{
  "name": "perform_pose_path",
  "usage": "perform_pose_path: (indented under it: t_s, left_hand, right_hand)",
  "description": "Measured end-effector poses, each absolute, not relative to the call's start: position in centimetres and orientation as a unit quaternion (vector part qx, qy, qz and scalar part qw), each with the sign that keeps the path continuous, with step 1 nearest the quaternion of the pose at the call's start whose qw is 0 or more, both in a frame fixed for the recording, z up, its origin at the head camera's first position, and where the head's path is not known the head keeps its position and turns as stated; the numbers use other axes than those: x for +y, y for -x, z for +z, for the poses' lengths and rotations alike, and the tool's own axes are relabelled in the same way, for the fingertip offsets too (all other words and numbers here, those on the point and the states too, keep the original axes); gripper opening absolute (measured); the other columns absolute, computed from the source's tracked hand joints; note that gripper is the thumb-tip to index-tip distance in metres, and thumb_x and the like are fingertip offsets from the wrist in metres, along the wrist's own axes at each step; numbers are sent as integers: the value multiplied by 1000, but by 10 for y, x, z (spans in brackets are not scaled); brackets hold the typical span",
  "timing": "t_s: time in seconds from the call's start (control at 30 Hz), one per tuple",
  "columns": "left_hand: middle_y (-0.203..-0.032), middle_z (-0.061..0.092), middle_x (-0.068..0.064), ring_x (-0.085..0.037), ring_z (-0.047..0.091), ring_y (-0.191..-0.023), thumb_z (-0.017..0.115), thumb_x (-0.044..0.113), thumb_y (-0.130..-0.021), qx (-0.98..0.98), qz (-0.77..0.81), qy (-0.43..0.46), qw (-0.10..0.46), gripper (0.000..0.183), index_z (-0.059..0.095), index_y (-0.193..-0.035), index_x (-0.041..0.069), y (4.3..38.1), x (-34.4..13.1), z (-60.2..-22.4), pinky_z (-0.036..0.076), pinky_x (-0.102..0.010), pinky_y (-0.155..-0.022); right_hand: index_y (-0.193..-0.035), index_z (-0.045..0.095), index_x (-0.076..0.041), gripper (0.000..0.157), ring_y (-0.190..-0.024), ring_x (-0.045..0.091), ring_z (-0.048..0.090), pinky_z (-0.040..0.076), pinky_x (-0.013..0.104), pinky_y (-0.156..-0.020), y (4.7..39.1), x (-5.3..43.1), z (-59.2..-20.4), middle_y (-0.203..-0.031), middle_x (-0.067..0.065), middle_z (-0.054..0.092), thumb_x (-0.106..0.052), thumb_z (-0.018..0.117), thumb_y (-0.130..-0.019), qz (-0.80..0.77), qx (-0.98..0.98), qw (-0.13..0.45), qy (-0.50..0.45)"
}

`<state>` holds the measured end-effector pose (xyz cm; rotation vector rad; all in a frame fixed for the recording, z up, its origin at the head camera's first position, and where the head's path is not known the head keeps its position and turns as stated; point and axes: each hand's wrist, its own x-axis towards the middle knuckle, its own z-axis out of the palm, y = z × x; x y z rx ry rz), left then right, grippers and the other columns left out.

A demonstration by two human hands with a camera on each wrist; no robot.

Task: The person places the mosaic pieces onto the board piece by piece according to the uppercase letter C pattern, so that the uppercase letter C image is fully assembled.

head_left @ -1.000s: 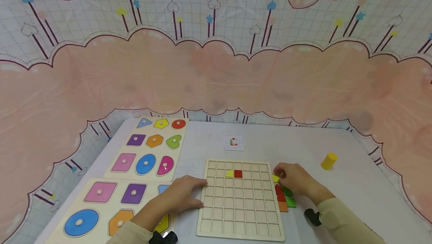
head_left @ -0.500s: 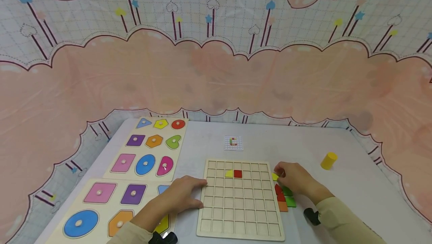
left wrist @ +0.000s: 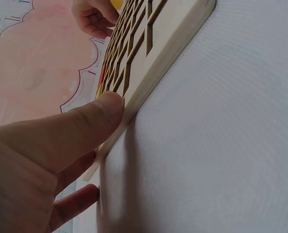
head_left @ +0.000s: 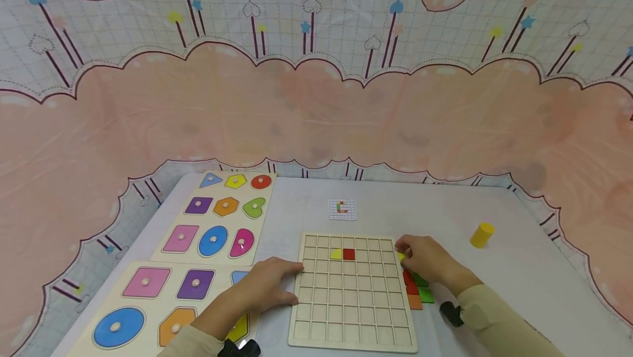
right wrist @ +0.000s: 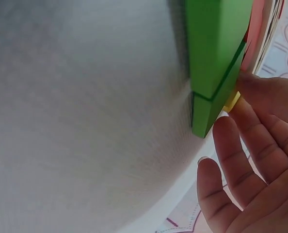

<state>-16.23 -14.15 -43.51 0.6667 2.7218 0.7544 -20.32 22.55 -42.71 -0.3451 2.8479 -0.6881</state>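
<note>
Currently, both your arms reach forward from the lower corners, in tan sleeves, with a flat wooden grid board (head_left: 346,313) lying on the white table between them. Your left hand (head_left: 267,285) stands at the board's left edge, palm turned inward, thumb and forefinger spread apart along that side. Seen from the left wrist, the thumb's tip rests on the rim, and the fingers are stretched out rather than curled around it. Your right hand (head_left: 430,261) arches over the board's right side near the far corner, fingers pointing down and left. A yellow tile (head_left: 401,257) peeks out beneath those fingertips; from the right wrist, your thumb and fingers meet close by it, but you cannot tell whether they pinch it. The two outer fingers are loosely bent and apart. Below that hand, beside the board, lie red tiles (head_left: 410,284), green tiles (head_left: 426,295) and an orange tile (head_left: 415,302). On the grid, second row from the far edge, a light yellow tile (head_left: 336,254) sits left of a red square tile (head_left: 348,254).
</note>
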Motion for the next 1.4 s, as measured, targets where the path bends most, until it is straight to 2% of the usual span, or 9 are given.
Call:
perform_pose_path:
  t_s: [0.27, 0.9, 1.13, 1.4]
  left_hand:
    - [-129, 65, -7, -32, 55, -123, 87, 29, -78, 931, 259, -229, 119, 63, 65, -134, 11, 162, -142, -435, 45, -54, -103]
    - [-129, 64, -7, -32, 55, -123, 87, 29, -77, 932, 257, -225, 119, 63, 65, -134, 11, 163, -141, -435, 45, -54, -102]
    - [-130, 64, -8, -33, 54, -124, 86, 29, -78, 932, 257, -227, 118, 63, 64, -134, 11, 163, -142, -436, 44, -54, -103]
    - [-130, 64, -8, -33, 54, -124, 87, 28, -77, 932, 257, -227, 115, 63, 65, -134, 11, 163, -142, -437, 44, -55, -103]
  right_hand:
    - [-115, 66, -4, 27, -92, 22, 62, 56, 47, -86, 203, 225, -426, -102, 5, 68, -5, 70, -88, -224, 963, 91, 118]
    - [-118, 67, -4, 30, -88, 19, 60, 57, 41, -81, 202, 219, -419, -100, 3, 68, -12, 69, -89, -228, 965, 80, 105]
    - [-114, 68, -6, 27, -90, 19, 61, 55, 43, -82, 202, 204, -417, -101, 2, 68, -12, 70, -88, -223, 964, 65, 126]
    - [-114, 68, -7, 27, -89, 17, 62, 55, 41, -84, 203, 184, -414, -102, 1, 68, -12, 72, -88, -228, 963, 76, 120]
